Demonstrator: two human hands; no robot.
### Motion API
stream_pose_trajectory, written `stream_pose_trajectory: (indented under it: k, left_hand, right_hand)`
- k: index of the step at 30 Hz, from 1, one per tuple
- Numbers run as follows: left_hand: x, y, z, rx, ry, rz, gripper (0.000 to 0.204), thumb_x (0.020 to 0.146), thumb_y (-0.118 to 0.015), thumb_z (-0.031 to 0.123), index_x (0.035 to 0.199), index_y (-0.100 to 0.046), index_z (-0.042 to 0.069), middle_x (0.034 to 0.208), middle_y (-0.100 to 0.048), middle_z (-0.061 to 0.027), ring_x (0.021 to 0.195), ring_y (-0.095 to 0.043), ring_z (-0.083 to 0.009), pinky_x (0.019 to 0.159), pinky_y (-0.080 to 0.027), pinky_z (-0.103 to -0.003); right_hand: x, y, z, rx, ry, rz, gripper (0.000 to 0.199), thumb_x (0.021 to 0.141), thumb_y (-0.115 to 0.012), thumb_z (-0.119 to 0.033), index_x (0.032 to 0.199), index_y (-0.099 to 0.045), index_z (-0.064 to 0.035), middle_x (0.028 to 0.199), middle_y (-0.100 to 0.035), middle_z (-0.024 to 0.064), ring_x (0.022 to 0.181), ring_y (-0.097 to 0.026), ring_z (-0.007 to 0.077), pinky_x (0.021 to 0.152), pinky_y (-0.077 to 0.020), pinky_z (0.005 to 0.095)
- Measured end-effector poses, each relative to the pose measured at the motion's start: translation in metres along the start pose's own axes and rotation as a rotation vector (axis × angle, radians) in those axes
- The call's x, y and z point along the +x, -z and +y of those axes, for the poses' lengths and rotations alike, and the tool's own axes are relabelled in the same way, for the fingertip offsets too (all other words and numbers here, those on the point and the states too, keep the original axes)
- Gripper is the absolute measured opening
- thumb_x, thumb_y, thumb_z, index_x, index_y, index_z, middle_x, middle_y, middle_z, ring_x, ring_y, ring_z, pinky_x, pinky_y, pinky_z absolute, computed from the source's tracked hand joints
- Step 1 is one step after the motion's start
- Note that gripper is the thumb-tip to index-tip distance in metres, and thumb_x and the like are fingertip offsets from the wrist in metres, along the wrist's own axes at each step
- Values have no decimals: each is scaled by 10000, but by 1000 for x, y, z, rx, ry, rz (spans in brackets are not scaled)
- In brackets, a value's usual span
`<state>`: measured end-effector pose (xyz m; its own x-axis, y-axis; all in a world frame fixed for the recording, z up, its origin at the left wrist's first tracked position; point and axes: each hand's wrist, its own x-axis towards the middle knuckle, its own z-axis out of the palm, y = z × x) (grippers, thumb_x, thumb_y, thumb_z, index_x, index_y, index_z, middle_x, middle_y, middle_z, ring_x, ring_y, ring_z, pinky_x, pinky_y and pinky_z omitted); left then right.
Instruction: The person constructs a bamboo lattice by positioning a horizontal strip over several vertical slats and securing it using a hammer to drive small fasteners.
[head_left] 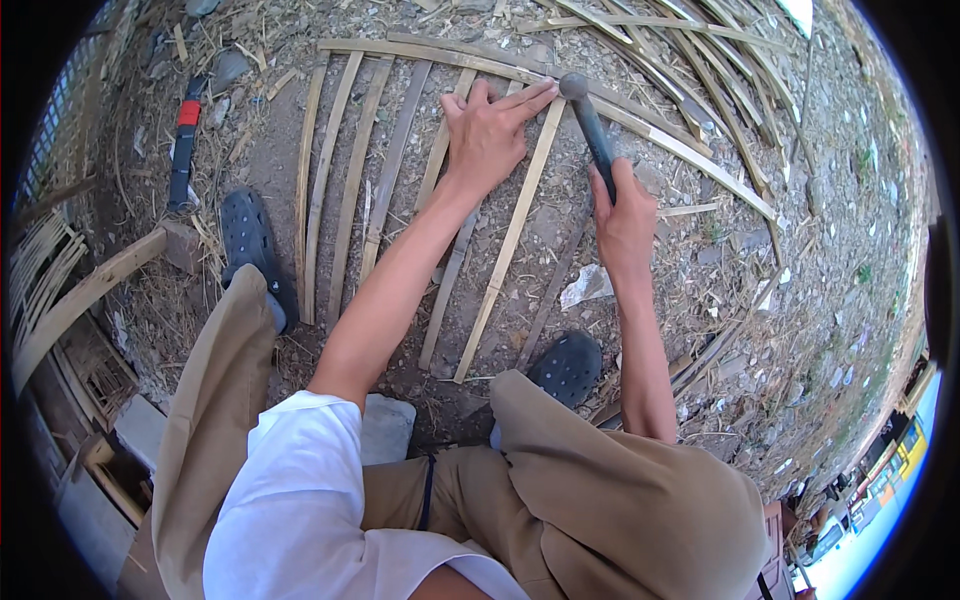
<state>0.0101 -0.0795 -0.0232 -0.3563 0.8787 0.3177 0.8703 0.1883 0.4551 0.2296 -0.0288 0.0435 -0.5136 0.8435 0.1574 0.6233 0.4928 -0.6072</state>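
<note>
A row of thin wooden slats [352,180] lies side by side on the ground, their far ends meeting a long crosswise wooden slat [420,48]. My left hand [488,132] is closed on this long slat, two fingers stretched along it toward the joint with a pale upright slat [512,240]. Whether a nail sits between those fingertips cannot be made out. In my right hand [627,222] is a hammer [594,140], gripped by its dark handle. Its rounded metal head is right beside my left fingertips, over the crosswise slat.
More loose slats [735,80] are piled at the far right. A dark tool with a red band [186,135] lies at the left, near a wooden beam [90,295]. My dark clogs [250,240] flank the slats. A pale stone block [387,428] is between my legs.
</note>
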Motion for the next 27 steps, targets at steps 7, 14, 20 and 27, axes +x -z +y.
stream_pose_trajectory:
  k: [7,14,20,27]
  left_hand:
    - [-3,2,-5,38,-4,-3,651,900,-720,17,1415,-797,408,1471,-752,213,963,-581,-185,934,-323,-432]
    - [1,-3,-4,21,-13,17,672,894,-717,19,1423,-789,428,1453,-761,218,961,-574,-176,932,-320,-443]
    - [-2,-3,-2,37,-12,21,679,892,-703,14,1430,-786,421,1468,-755,207,957,-574,-193,929,-317,-440]
    - [-3,-3,-2,17,-3,-2,682,897,-711,23,1442,-777,428,1492,-740,212,967,-582,-189,951,-323,-436]
  right_hand:
    - [-7,-2,-5,34,-19,-7,265,1071,-769,-120,975,-547,-12,814,-645,222,666,-617,438,626,-502,483]
    - [-2,-2,-5,23,-40,-9,280,1084,-765,-146,977,-544,-12,754,-619,240,616,-596,424,594,-487,478]
    - [-9,3,-10,45,-90,12,268,1087,-759,-152,993,-548,-15,765,-629,242,631,-598,426,604,-487,478]
    - [-6,6,-15,93,-139,24,279,1091,-758,-147,985,-540,-8,754,-630,245,607,-583,412,592,-484,473]
